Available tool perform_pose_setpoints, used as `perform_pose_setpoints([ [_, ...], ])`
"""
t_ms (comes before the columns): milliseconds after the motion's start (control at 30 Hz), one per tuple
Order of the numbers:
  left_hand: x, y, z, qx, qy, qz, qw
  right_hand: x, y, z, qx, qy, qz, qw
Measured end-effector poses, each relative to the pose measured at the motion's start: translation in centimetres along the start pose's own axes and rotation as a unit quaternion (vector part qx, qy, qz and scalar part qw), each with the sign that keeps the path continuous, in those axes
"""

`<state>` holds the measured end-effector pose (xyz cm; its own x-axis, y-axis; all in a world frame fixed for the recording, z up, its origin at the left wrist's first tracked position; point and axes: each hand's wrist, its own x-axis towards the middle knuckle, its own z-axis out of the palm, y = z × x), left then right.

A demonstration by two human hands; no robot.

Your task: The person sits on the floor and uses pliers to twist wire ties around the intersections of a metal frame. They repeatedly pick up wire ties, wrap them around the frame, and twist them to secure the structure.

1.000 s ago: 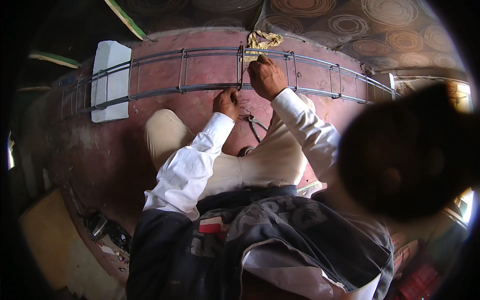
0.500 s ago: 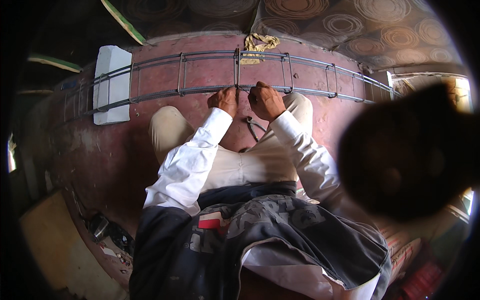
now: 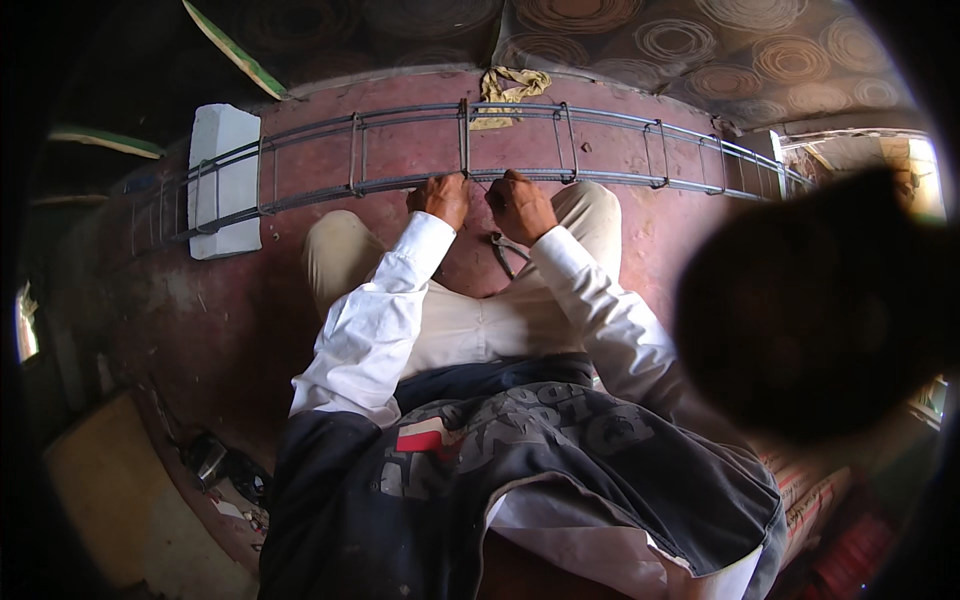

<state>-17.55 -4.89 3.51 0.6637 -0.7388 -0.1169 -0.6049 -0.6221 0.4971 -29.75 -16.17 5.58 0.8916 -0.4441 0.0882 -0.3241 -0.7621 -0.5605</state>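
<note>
A long cage of steel reinforcing bars [image 3: 400, 183] stretches across in front of me, its bars joined by square stirrups. My left hand [image 3: 442, 198] is closed at the near lower bar, right where an upright stirrup [image 3: 464, 135] meets it. Just to its right, my right hand [image 3: 522, 206] is closed in a pinch below the same bar. A thin strand seems to run between the two hands, but what the fingers hold is too small to make out. Pincers [image 3: 508, 252] with dark handles lie on the floor between my legs.
Under the cage's left part stands a white block [image 3: 224, 180]; another pale block [image 3: 766, 150] is at its right end. A yellowish cloth [image 3: 510, 90] lies beyond the cage. Patterned sheeting [image 3: 690, 50] hangs behind. A large dark blurred shape [image 3: 810, 310] covers the right side.
Both hands have shifted slightly left in the picture along with the cage, as the view has moved a little. My right hand has drawn slightly farther from the stirrup and turned.
</note>
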Motion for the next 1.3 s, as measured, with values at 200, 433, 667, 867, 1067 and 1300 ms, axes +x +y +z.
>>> perform_pose_setpoints([
  [200, 1.0, -1.3, 0.5, -0.052, -0.011, 0.020, 0.998, -0.5, -1.6, 2.8, -0.056, 0.055, 0.061, 0.995],
  [433, 0.3, 0.8, -0.5, -0.049, 0.025, -0.043, 0.998, 0.7, -0.8, 0.2, -0.123, 0.106, 0.041, 0.986],
  [667, 0.8, -1.1, 1.2, -0.090, 0.071, 0.027, 0.993, 3.9, 2.6, 0.2, -0.150, -0.083, -0.136, 0.976],
  [867, 0.8, 0.4, 0.0, -0.030, 0.011, 0.009, 0.999, 3.3, 3.4, 1.6, -0.152, -0.018, -0.128, 0.980],
  [1067, 0.9, -0.1, -0.1, -0.052, 0.023, 0.041, 0.998, 3.2, 2.9, 2.3, -0.158, 0.057, -0.174, 0.970],
  [1300, 1.3, -0.4, -0.2, -0.046, 0.004, 0.041, 0.998, 3.2, 3.4, 3.1, -0.177, 0.132, -0.220, 0.950],
])
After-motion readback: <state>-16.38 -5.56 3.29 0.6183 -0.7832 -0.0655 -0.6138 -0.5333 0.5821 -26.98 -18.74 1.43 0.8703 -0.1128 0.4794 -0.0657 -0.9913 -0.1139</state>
